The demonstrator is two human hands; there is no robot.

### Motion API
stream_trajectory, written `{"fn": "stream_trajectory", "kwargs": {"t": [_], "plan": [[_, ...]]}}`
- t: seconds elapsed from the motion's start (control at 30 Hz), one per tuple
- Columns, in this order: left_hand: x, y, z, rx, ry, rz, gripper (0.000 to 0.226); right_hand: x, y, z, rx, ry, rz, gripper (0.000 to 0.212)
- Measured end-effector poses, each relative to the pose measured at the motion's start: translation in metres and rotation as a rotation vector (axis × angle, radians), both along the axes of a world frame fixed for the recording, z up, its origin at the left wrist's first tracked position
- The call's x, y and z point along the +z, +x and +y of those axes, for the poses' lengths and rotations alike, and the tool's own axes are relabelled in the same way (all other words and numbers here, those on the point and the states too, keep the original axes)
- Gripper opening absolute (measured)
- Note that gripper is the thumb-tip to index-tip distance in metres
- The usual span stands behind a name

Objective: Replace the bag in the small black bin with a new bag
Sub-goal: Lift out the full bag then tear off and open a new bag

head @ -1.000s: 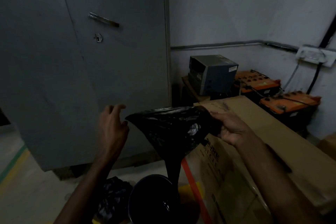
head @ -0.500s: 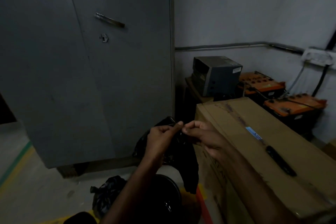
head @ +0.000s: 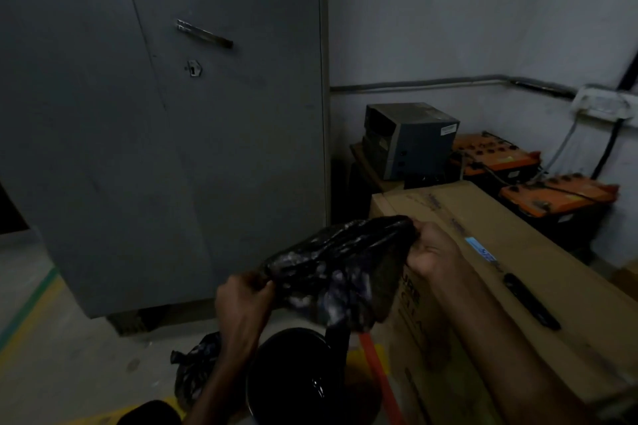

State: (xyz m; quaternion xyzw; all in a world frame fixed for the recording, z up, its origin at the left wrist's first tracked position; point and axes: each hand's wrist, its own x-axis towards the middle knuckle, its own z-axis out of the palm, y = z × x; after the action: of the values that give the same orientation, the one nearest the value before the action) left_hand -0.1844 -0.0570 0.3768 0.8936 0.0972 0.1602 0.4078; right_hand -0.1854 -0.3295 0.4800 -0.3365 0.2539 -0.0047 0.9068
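A new black plastic bag (head: 340, 272) is stretched between my two hands above the floor. My left hand (head: 243, 297) pinches its lower left edge and my right hand (head: 431, 250) grips its upper right edge. The bag's tail hangs down toward the small black bin (head: 293, 376), which stands on the floor directly below, its opening dark and round. A tied-off black bag (head: 195, 369) lies on the floor left of the bin, partly hidden by my left forearm.
A large cardboard box (head: 518, 286) stands right of the bin under my right arm, a dark object (head: 531, 300) lying on top. A grey metal cabinet (head: 165, 114) fills the left. A grey device (head: 411, 140) and orange-topped batteries (head: 556, 193) sit in the far corner.
My hands, pinched together on the bag half a second ago, have drawn apart and spread its edge wide. A second ago my left hand was open beside the bag.
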Motion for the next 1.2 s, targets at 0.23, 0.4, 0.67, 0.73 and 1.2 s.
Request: {"fn": "stream_trajectory", "kwargs": {"t": [0.23, 0.4, 0.67, 0.73, 1.2], "plan": [[-0.015, 0.0, 0.038, 0.064, -1.299, 0.431, 0.016, -0.012, 0.016, -0.009, -0.004, -0.202, 0.042, 0.024], [0.011, 0.009, 0.046, -0.251, -1.492, 0.303, 0.064, -0.009, 0.013, -0.009, 0.418, -0.572, -0.069, 0.025], [0.019, 0.028, 0.068, -0.086, -1.175, 0.498, 0.043, -0.053, 0.025, -0.021, 0.628, -1.722, -0.004, 0.005], [0.01, 0.026, 0.071, -0.122, -1.083, 0.533, 0.033, -0.065, 0.03, -0.021, 0.638, -1.858, 0.012, 0.012], [-0.057, 0.045, 0.132, -0.213, -1.792, 0.201, 0.048, -0.12, 0.043, -0.013, 1.033, -1.366, -0.167, 0.042]]}}
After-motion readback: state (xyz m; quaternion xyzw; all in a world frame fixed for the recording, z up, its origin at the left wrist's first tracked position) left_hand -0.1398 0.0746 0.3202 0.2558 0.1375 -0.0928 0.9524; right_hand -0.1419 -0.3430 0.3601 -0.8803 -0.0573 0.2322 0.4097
